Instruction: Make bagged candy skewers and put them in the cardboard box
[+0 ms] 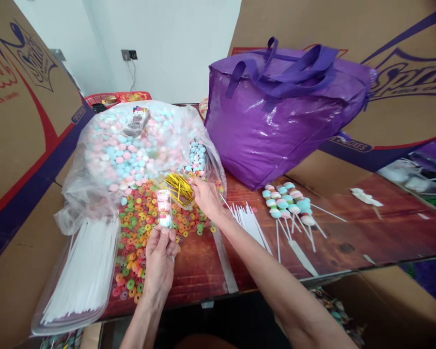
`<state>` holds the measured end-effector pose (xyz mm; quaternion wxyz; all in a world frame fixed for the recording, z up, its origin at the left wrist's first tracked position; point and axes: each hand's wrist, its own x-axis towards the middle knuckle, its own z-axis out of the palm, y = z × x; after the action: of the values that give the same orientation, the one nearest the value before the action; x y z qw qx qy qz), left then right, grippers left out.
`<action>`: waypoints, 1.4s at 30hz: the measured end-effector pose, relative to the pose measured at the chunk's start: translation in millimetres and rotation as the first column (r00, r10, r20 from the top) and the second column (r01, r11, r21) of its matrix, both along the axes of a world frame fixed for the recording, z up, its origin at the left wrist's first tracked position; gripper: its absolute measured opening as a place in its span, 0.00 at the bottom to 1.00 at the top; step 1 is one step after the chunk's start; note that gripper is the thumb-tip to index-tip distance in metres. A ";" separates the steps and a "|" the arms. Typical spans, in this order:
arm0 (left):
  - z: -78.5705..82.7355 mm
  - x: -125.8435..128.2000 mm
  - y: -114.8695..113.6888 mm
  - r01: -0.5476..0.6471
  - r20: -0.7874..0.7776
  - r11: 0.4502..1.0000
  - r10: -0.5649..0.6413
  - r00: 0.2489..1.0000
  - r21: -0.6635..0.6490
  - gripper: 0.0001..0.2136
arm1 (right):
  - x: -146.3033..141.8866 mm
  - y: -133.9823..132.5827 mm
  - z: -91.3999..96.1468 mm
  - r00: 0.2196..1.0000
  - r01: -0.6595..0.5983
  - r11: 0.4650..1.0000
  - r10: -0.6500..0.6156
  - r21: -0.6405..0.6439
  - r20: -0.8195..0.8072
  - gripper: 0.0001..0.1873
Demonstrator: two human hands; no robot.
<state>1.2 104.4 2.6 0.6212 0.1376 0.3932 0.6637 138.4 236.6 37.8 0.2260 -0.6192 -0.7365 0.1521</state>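
My left hand [160, 259] is closed on the bottom of a clear sleeve holding a candy skewer [164, 208], which stands upright over the table. My right hand [206, 196] reaches left to a bundle of gold twist ties [179, 186], with its fingers pinched at the ties. Both hands hover over a spread of coloured ring candies [138, 228]. Behind them sits a big clear bag of pastel marshmallows [131, 150].
Several finished marshmallow skewers [288, 203] and loose white sticks [249, 220] lie right of my right arm. A purple zip bag [283, 106] stands at the back. A clear packet of white sticks [82, 276] lies front left. Cardboard boxes [18, 121] flank the wooden table [349, 232].
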 end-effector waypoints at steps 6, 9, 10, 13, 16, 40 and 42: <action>0.1 1.5 1.0 -0.010 0.001 1.000 0.010 1.000 0.022 0.16 | -7.1 -1.4 7.1 0.968 -0.007 1.000 0.013 -0.024 0.250 0.16; 1.7 1.8 1.6 -0.017 0.002 1.000 0.017 1.000 0.025 0.15 | -9.0 -1.9 9.6 0.967 -0.029 0.999 0.031 -0.014 0.253 0.18; 2.0 1.8 1.7 -0.019 0.002 1.000 0.018 1.000 0.023 0.15 | -9.5 -1.9 10.2 0.967 -0.026 0.999 0.030 -0.018 0.252 0.18; 1.8 1.5 2.1 -0.023 0.006 1.000 0.023 1.000 0.016 0.15 | -10.3 -1.1 10.4 0.969 -0.006 0.999 0.019 -0.052 0.245 0.18; 0.8 1.7 2.5 -0.027 0.011 1.000 0.027 1.000 0.009 0.16 | -9.5 0.3 8.0 0.970 -0.011 0.998 0.027 -0.065 0.242 0.16; -1.4 0.9 3.4 -0.026 0.030 1.000 0.026 0.999 0.000 0.16 | -14.5 1.2 6.6 0.951 0.001 1.000 0.005 -0.019 0.309 0.17; -1.8 0.5 3.2 -0.028 0.030 1.000 0.028 0.999 0.004 0.15 | -14.2 3.3 2.1 0.950 -0.030 0.999 0.019 0.030 0.311 0.15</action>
<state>1.7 107.6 0.8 0.6175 0.1233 0.3842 0.6751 124.2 240.0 39.9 0.1161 -0.6222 -0.7730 0.0433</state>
